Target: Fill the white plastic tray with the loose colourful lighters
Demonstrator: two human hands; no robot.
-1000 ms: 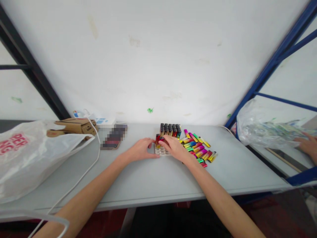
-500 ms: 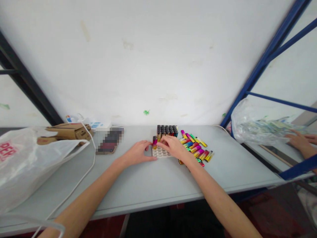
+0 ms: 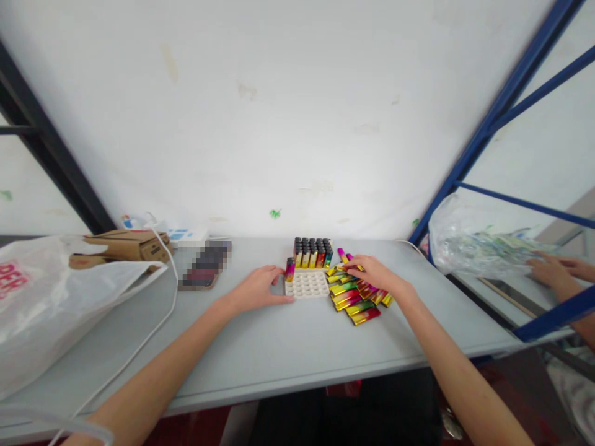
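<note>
My left hand (image 3: 258, 287) rests on the desk at the left edge of a white tray (image 3: 307, 286) with rows of round holes. Its thumb and fingers are spread apart, the thumb at the tray's near corner. One upright purple and gold lighter (image 3: 290, 270) stands at the tray's far left corner, beside my fingertips. Behind it, several black-topped lighters (image 3: 313, 253) stand in tight rows. My right hand (image 3: 372, 272) is over a pile of loose metallic lighters (image 3: 356, 297) to the right, its fingertips closed on a gold one; its far part is hidden.
At left lie a white plastic bag (image 3: 69, 297), a cardboard box (image 3: 134, 244), a pixelated phone (image 3: 204, 266) and a white cable (image 3: 174, 297). A blue metal frame (image 3: 483, 142) borders the right side. Beyond it, another person's hands (image 3: 553, 269) are near a clear bag (image 3: 465, 244).
My right hand has moved right, from above the tray to the loose lighters, uncovering the tray's holes. My left hand stays at the tray's left edge. The view has shifted slightly.
</note>
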